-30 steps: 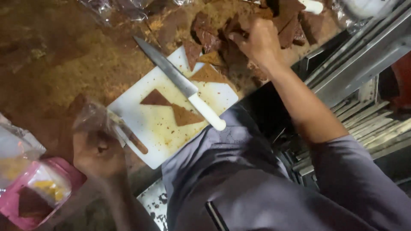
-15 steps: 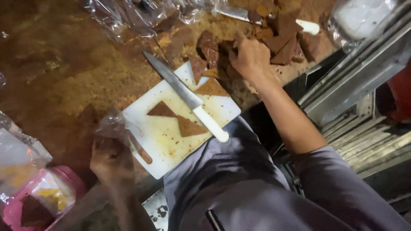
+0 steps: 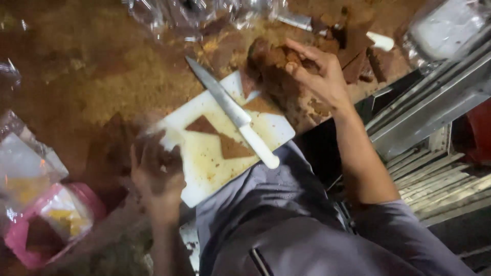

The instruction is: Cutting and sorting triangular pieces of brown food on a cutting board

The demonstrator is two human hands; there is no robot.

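Now the right hand (image 3: pixel 319 76) has closed its fingers on a brown slab (image 3: pixel 273 59) at the far pile; a moment ago it was only reaching in there. The left hand (image 3: pixel 156 171) has dropped to the near left corner of the white cutting board (image 3: pixel 204 153). It is blurry, so I cannot tell if it holds the clear bag. The knife (image 3: pixel 232 115) still lies across the board, beside two brown triangle pieces (image 3: pixel 220 135). A pink packet (image 3: pixel 48 225) sits near left.
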